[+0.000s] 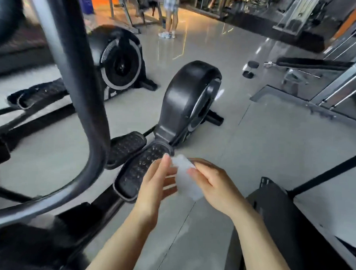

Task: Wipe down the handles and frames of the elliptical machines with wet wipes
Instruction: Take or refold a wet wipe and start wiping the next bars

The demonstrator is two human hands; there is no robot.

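White wet wipe (186,176), crumpled, translucent, pinched between left hand (156,181) and right hand (213,183) fingers (191,172)

gym: ellipticals (187,98), weight bench (310,64)
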